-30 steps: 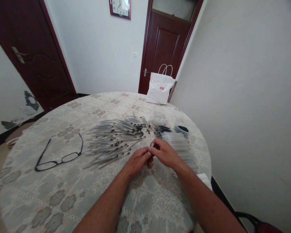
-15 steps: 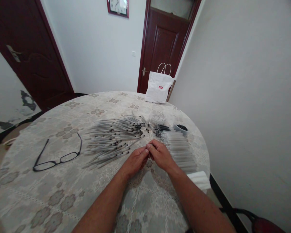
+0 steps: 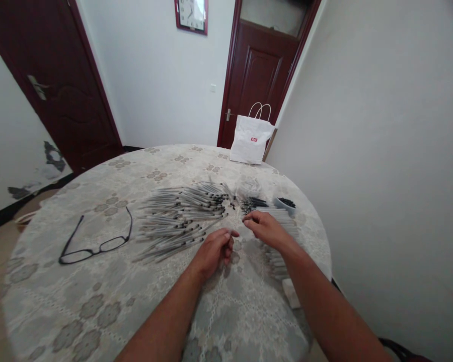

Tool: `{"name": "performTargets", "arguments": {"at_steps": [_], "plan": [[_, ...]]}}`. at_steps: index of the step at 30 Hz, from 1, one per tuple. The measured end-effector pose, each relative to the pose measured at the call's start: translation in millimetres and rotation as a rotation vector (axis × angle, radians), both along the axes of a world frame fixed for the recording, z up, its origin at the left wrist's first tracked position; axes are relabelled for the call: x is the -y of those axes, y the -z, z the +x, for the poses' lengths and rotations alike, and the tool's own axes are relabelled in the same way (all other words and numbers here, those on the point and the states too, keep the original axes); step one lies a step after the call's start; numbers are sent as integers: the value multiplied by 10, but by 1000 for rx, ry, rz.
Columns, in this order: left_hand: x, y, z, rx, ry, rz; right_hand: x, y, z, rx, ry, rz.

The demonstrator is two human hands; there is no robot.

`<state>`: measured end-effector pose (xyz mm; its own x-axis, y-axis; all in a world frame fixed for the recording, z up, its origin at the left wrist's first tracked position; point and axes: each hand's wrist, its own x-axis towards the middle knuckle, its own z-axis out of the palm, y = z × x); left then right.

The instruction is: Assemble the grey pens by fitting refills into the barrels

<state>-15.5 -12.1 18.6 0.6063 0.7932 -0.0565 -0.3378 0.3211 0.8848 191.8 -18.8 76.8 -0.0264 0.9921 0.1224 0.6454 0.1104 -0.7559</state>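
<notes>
My left hand (image 3: 214, 251) is above the table just right of a heap of grey-white pens with dark ends (image 3: 181, 216). Its fingers are curled in, and whatever they hold is hidden. My right hand (image 3: 264, 227) hovers over a row of clear pen tubes (image 3: 283, 264), partly covering them. The fingertips are pinched together close to a pile of black pen tips (image 3: 252, 203); too little shows to name anything between them. A gap separates the two hands.
A bowl of small black parts (image 3: 286, 203) and a clear plastic bag (image 3: 248, 186) sit beyond my right hand. Eyeglasses (image 3: 94, 250) lie at left on the patterned tablecloth (image 3: 98, 311). A white paper bag (image 3: 251, 140) stands at the far edge, near a wall.
My hands were together at the fingertips and have come apart. The right one has moved right and forward, over the clear tubes. The view has shifted slightly.
</notes>
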Motion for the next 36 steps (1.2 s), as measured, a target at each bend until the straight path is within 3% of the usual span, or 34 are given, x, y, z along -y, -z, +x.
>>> {"name": "performTargets", "arguments": {"at_steps": [3, 7, 11, 14, 21, 25, 30, 33, 36], "plan": [[-27, -1, 26, 38, -113, -14, -291, -84, 305, 124, 48, -1], [-64, 20, 6, -101, -255, 67, -715, -250, 642, 143, 282, 134], [-106, 47, -32, -226, -320, 192, -821, -369, 784, 69, 407, 191], [-124, 58, -19, -189, -348, 160, -597, -351, 669, 162, 364, 210], [-115, 73, 14, -59, -266, 87, 323, 34, -139, 229, -61, 146], [-83, 32, -4, -113, -171, 117, 594, 190, -353, 336, -28, 181], [-64, 7, -8, -197, -100, 133, 841, 177, -248, 500, 10, 92], [-98, 41, -7, -212, -198, 118, 1000, 123, 0, 630, 46, 46], [-146, 82, -6, -213, -296, 94, 1086, 85, 392, 713, 169, 95]]}}
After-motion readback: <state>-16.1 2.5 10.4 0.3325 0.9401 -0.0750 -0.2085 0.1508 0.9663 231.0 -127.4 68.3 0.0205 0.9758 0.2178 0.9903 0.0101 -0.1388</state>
